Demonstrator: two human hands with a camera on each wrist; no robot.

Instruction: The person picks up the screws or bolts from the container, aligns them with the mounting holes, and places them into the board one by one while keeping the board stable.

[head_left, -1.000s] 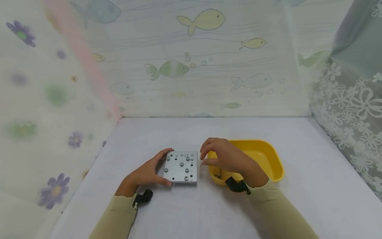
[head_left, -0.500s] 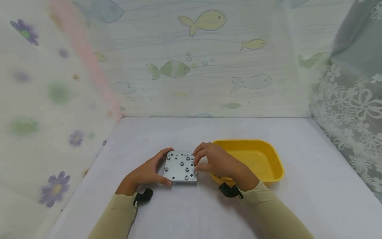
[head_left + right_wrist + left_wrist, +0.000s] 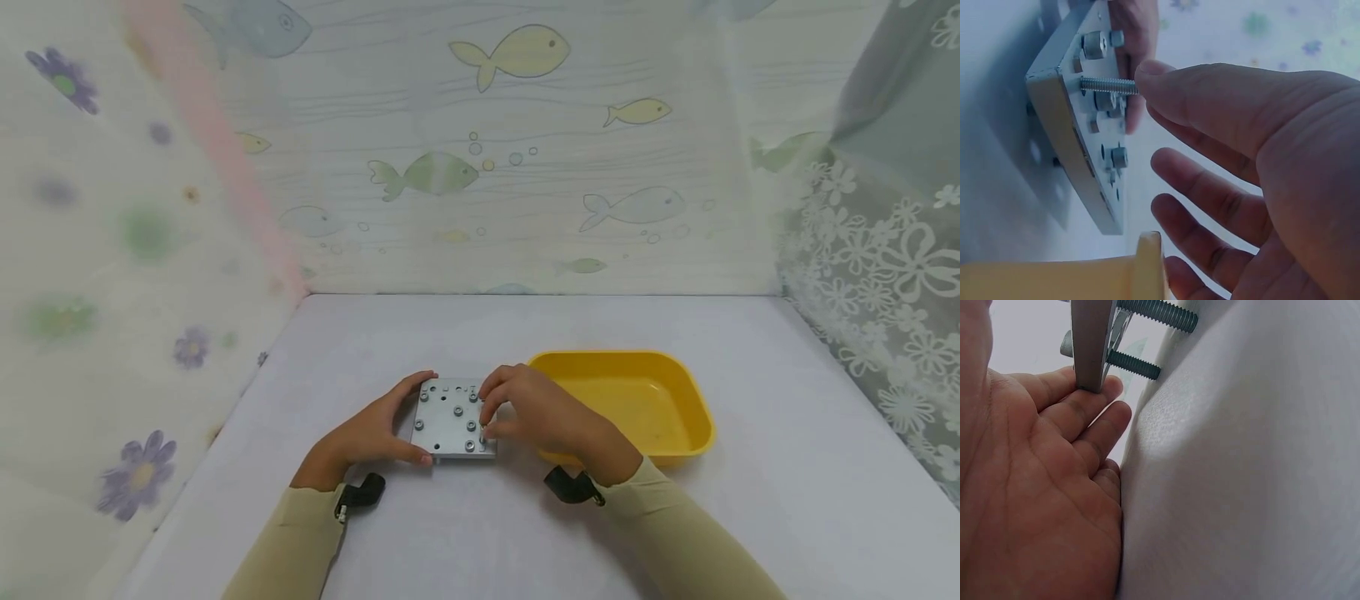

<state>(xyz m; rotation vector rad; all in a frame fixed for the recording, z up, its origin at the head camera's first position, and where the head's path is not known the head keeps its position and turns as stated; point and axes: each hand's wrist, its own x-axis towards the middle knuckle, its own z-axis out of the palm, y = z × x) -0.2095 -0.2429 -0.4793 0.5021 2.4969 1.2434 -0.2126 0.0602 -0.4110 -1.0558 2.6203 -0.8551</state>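
A silver metal plate (image 3: 446, 433) with holes and several socket-head bolts (image 3: 458, 411) lies at mid-table. My left hand (image 3: 373, 435) grips it by the left side, thumb at the front edge and fingers at the far one. In the left wrist view, threaded bolt ends (image 3: 1135, 364) stick out beneath the plate. My right hand (image 3: 536, 414) pinches a threaded bolt (image 3: 1109, 85) between thumb and forefinger; its head is hidden by them. The bolt's tip meets a hole near the plate's right front corner. The other right fingers (image 3: 1204, 187) are spread loosely.
Just right of the plate stands a yellow plastic tray (image 3: 697, 417), partly behind my right hand. A white cloth covers the table (image 3: 465, 533). A fish-patterned curtain (image 3: 525, 233) hangs along the back edge, with patterned fabric at both sides.
My right hand has moved left from beside the tray, carrying the bolt over the plate, then towards its front right corner. My left hand keeps its hold on the plate.
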